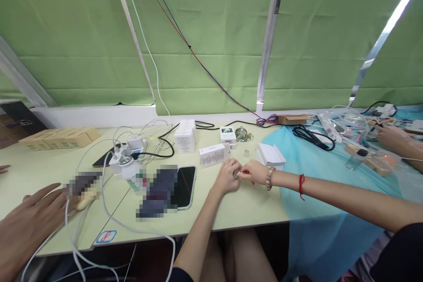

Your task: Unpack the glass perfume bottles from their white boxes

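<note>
The person's left hand (226,178) and right hand (251,171) meet over the pale green table (238,207), fingertips pinched together on a tiny, barely visible item, so the handling seems midway, with the small white carton (213,154) lying just beyond.

Item: I see a small object (236,174), mostly hidden, too small to identify.
Place: pinched between my left hand (227,177) and right hand (251,172), fingertips of both meeting on it.
Height: just above the table.
</note>
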`<state>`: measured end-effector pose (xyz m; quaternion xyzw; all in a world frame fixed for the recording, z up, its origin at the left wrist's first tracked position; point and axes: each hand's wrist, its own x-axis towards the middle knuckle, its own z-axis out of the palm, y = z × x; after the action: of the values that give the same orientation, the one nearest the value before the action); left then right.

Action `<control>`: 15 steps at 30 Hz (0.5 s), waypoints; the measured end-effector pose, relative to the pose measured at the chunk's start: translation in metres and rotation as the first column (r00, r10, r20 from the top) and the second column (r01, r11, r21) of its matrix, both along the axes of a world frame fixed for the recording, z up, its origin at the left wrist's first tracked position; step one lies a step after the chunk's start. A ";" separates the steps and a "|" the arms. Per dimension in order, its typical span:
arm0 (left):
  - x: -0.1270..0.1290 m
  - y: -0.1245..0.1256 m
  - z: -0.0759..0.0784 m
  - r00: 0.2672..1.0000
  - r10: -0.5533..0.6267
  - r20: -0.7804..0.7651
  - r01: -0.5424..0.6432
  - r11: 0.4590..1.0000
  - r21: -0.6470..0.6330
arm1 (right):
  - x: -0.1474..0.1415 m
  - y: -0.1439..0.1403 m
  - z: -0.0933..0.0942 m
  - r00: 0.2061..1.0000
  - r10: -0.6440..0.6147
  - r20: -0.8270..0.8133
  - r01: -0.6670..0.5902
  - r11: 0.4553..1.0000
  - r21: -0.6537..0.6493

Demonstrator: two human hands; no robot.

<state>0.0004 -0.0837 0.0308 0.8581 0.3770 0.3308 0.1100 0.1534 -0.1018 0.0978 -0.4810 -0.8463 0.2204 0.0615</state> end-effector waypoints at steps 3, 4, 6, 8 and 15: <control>0.001 -0.001 -0.001 1.000 0.000 -0.001 0.000 1.000 0.006 | -0.001 -0.002 0.007 0.990 0.046 0.132 -0.055 0.996 0.071; 0.001 -0.001 -0.001 1.000 -0.001 0.002 0.001 1.000 0.008 | -0.002 -0.002 0.008 0.984 0.055 0.172 -0.073 0.992 0.099; 0.002 -0.002 -0.001 1.000 -0.002 0.006 0.002 1.000 0.008 | -0.004 -0.003 0.011 0.969 0.074 0.236 -0.114 0.980 0.162; 0.002 -0.003 0.000 1.000 0.019 0.004 -0.019 1.000 0.006 | -0.004 -0.004 0.013 0.961 0.068 0.270 -0.125 0.972 0.201; 0.003 -0.005 0.002 0.996 0.091 0.001 -0.091 0.996 0.003 | 0.001 -0.003 0.010 0.994 -0.106 0.010 0.106 0.994 0.004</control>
<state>0.0037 -0.0891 0.0328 0.8402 0.4150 0.3363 0.0935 0.1540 -0.1051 0.1074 -0.5264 -0.8202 0.2129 0.0696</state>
